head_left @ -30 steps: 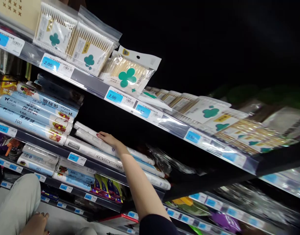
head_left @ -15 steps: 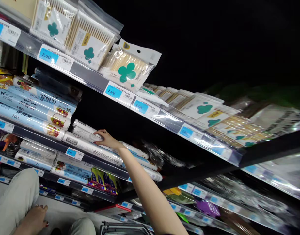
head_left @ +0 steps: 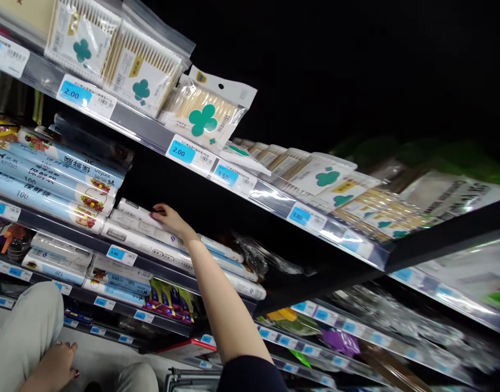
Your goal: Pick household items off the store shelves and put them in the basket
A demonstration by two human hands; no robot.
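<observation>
My right hand (head_left: pixel 170 220) reaches onto the middle shelf, its bent fingers and thumb closed on the rearmost white roll (head_left: pixel 129 206) of a small stack. Just in front of that one lie a printed white roll (head_left: pixel 129 220) and, by the shelf lip, another long white roll (head_left: pixel 131 237); their boxes or wraps carry small print. Low at the left, my left hand (head_left: pixel 56 366) rests by my bent leg (head_left: pixel 29 321), loosely curled, with fingers and thumb apart and nothing visible in it.
Blue xinfan rolls (head_left: pixel 54 179) are stacked to the left. Overhead, a shelf edge (head_left: pixel 152 133) with price tags carries packs of cotton swabs (head_left: pixel 147 71) and a toothpick-like pack (head_left: pixel 204 109). A dark post (head_left: pixel 315 283) slants across the right. A basket rim (head_left: pixel 188 375) shows below.
My right hand has moved back from the middle white roll to the rearmost one. The view has shifted slightly, and a dark sleeve now shows. My left hand stays by the leg.
</observation>
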